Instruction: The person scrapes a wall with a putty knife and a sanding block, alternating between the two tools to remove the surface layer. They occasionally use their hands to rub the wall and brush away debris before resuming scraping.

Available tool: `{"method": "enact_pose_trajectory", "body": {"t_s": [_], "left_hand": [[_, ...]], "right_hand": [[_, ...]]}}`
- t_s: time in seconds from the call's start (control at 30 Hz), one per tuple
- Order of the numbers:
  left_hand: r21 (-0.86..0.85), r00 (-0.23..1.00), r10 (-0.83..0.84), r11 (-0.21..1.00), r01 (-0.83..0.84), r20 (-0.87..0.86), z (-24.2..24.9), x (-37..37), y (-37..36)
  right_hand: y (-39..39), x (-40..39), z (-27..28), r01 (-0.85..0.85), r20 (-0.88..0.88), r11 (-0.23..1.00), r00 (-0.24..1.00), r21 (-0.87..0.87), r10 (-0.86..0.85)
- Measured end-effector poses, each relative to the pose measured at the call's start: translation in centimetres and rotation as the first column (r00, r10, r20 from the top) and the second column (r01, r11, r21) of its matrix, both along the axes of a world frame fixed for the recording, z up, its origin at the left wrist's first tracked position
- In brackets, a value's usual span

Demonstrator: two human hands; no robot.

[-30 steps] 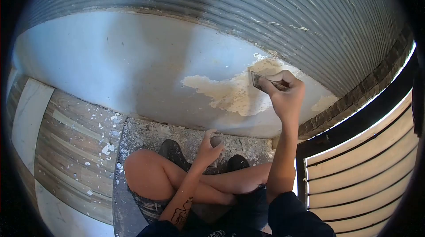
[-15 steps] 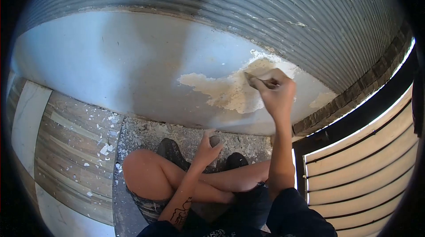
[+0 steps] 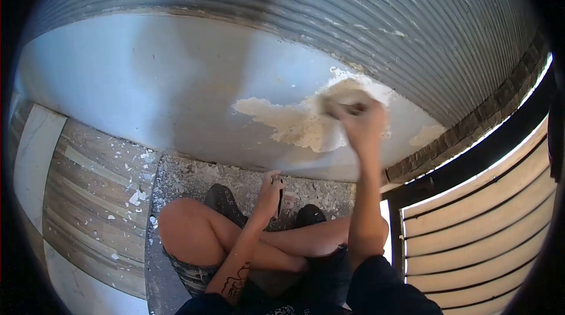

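My right hand (image 3: 362, 120), smeared by motion, is closed at the peeled patch (image 3: 303, 126) on the low wall. Its fingertips pinch a small dark-edged piece against the bare tan plaster; what that piece is I cannot tell. Around the patch, white ragged paint edges (image 3: 341, 73) show. My left hand (image 3: 269, 196) is held low over my crossed legs, its fingers wrapped round a thin dark flat piece (image 3: 279, 202) seen nearly edge-on.
Above the painted wall (image 3: 200, 79) runs ribbed grey cladding (image 3: 329, 3). Paint flakes (image 3: 138, 197) litter the wood-look floor (image 3: 88, 197) at left, and crumbled debris (image 3: 194, 176) lies along the wall's foot. A dark-framed barred opening (image 3: 471, 221) stands at right.
My right hand has shifted slightly left and down over the patch and is now blurred. My left hand has turned, so its flat piece shows edge-on instead of face-on. The view has shifted slightly.
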State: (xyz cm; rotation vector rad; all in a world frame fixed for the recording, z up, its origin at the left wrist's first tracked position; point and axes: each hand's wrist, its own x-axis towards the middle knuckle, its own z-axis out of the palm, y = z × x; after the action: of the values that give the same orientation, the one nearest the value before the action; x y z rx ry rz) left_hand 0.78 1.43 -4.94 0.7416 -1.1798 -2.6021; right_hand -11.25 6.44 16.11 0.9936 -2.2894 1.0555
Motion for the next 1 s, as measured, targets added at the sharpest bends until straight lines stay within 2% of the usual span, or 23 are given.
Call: {"method": "enact_pose_trajectory", "body": {"t_s": [0.03, 0.1, 0.13, 0.2, 0.23, 0.33, 0.37, 0.43, 0.47, 0.57, 0.6, 0.63, 0.7, 0.73, 0.8, 0.83, 0.9, 1.0], "left_hand": [[-0.001, 1.000, -0.011, 1.000, 0.011, 0.010, -0.3, 0.1, 0.2], [0.024, 0.998, -0.040, 0.999, 0.041, -0.056, -0.6, 0.3, 0.1], [0.024, 0.998, -0.036, 0.999, 0.038, -0.055, -0.6, 0.4, 0.0], [0.030, 0.995, -0.034, 0.999, 0.037, -0.097, -0.3, 0.4, -0.2], [0.032, 0.995, -0.029, 0.999, 0.032, -0.100, -0.4, 0.2, -0.3], [0.025, 0.997, -0.018, 0.999, 0.020, -0.074, -0.8, 0.2, -0.3], [0.039, 0.996, -0.033, 0.999, 0.036, -0.086, -0.9, 0.2, -0.3], [0.057, 0.994, -0.039, 0.997, 0.045, -0.099, -1.0, 0.2, -0.2], [0.047, 0.995, -0.044, 0.998, 0.048, -0.092, -0.9, 0.2, -0.1], [0.038, 0.995, -0.050, 0.998, 0.054, -0.091, 0.2, 0.2, -0.2], [0.038, 0.995, -0.054, 0.998, 0.057, -0.087, 0.3, 0.3, -0.1], [0.039, 0.995, -0.062, 0.997, 0.066, -0.083, 0.0, 0.3, 0.1], [0.069, 0.989, -0.102, 0.992, 0.110, -0.108, -0.4, 0.2, 0.2], [0.073, 0.990, -0.097, 0.992, 0.105, -0.105, -0.4, 0.3, 0.3], [0.080, 0.991, -0.092, 0.992, 0.100, -0.099, 0.1, 0.3, 0.2], [0.082, 0.991, -0.087, 0.992, 0.095, -0.099, 0.3, 0.3, 0.1], [0.101, 0.992, -0.065, 0.992, 0.076, -0.107, 0.5, 0.5, -0.2], [0.108, 0.990, -0.049, 0.992, 0.063, -0.131, -1.0, 0.0, 0.1]], "right_hand": [[-0.3, -0.7, -0.9, 0.034, 0.008, 0.996, 0.999, 0.080, -0.035], [0.2, -0.9, -1.0, 0.027, -0.130, 0.999, 0.991, 0.047, -0.021], [0.6, -0.8, -0.8, 0.024, -0.129, 0.999, 0.992, 0.047, -0.017], [1.4, -0.4, -0.1, -0.120, 0.092, 0.964, 0.985, -0.238, 0.145], [0.7, -0.3, -0.3, -0.125, 0.090, 0.964, 0.985, -0.236, 0.150], [-0.6, -0.9, -1.4, 0.001, -0.058, 1.000, 0.998, -0.004, -0.002], [-0.1, -1.2, -1.1, -0.001, -0.057, 1.000, 0.998, -0.007, 0.000], [1.0, -1.0, 0.4, -0.137, 0.033, 0.982, 0.989, -0.129, 0.142], [1.6, -0.7, 1.3, -0.182, 0.149, 0.951, 0.963, -0.250, 0.223], [1.3, 0.3, 1.8, -0.209, 0.186, 0.932, 0.945, -0.296, 0.271], [-0.1, 0.2, 0.8, -0.097, 0.142, 0.990, 0.984, -0.099, 0.110], [-1.7, -0.1, -1.0, -0.137, 0.082, 0.988, 0.986, -0.070, 0.142], [-1.8, 0.2, -1.4, -0.072, -0.025, 0.997, 0.997, 0.032, 0.073], [-1.6, 0.4, -1.3, -0.078, -0.022, 0.996, 0.997, 0.035, 0.078], [-0.6, 0.2, -0.5, -0.132, 0.053, 0.986, 0.989, -0.099, 0.138], [-0.1, 0.5, 0.1, -0.138, 0.053, 0.986, 0.988, -0.098, 0.143], [0.8, 1.3, 1.5, -0.148, 0.116, 0.948, 0.976, -0.280, 0.187], [0.8, 2.1, 1.8, -0.137, 0.163, 0.926, 0.965, -0.351, 0.204]]}}
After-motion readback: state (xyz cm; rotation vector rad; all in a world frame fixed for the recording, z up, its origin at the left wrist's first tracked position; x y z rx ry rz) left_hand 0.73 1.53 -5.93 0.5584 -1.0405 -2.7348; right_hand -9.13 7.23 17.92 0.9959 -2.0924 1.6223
